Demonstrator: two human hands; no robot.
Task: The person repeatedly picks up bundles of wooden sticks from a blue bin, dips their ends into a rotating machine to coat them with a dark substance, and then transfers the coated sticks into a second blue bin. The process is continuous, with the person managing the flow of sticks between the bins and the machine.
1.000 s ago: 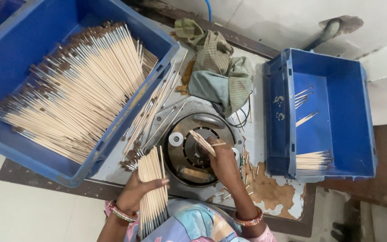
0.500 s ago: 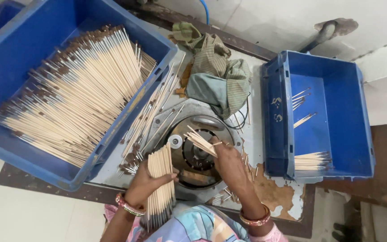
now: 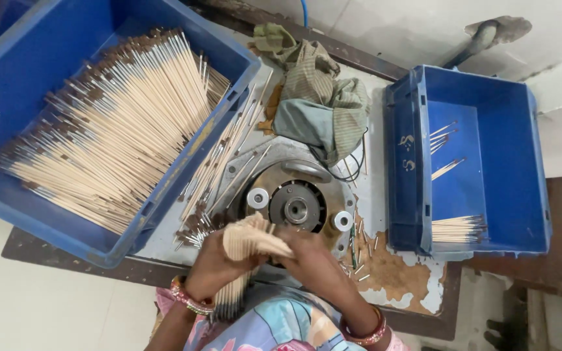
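Wooden stick bundle (image 3: 250,242) now gripped by left hand (image 3: 213,266), right hand (image 3: 313,260) joined, both closed on it

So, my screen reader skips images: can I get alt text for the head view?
Both hands, left hand and right hand, grip a bundle of thin sticks over a round metal machine plate, between two blue crates.

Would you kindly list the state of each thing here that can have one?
Left hand: closed around a bundle of sticks.
Right hand: touching the bundle; grip unclear.
Left blue crate: heaped with sticks.
Right blue crate: nearly empty, few sticks.
Cloth: crumpled.
Round metal machine: uncovered.
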